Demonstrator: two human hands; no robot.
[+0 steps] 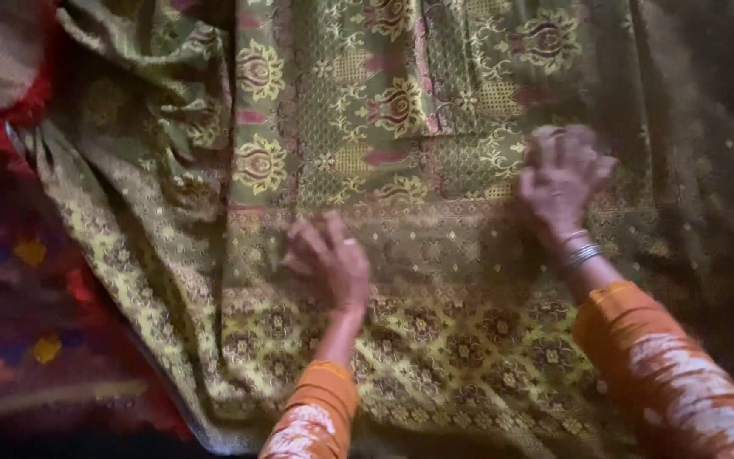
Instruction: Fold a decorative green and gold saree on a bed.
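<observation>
A large green and gold patterned cloth (401, 110) with flower motifs lies spread out and partly folded below me. My left hand (329, 259) rests flat on a brown and gold band of the cloth, fingers spread. My right hand (561, 174) lies further up and to the right, on the same cloth, blurred, with fingers bent; metal bangles circle its wrist. Both arms wear orange sleeves with white print. Neither hand holds anything that I can see.
The cloth bunches into loose folds (155, 102) at the upper left. A dark red and purple patterned fabric (19, 280) lies beneath at the left. Dark brown fabric with small gold dots (715, 170) covers the right side.
</observation>
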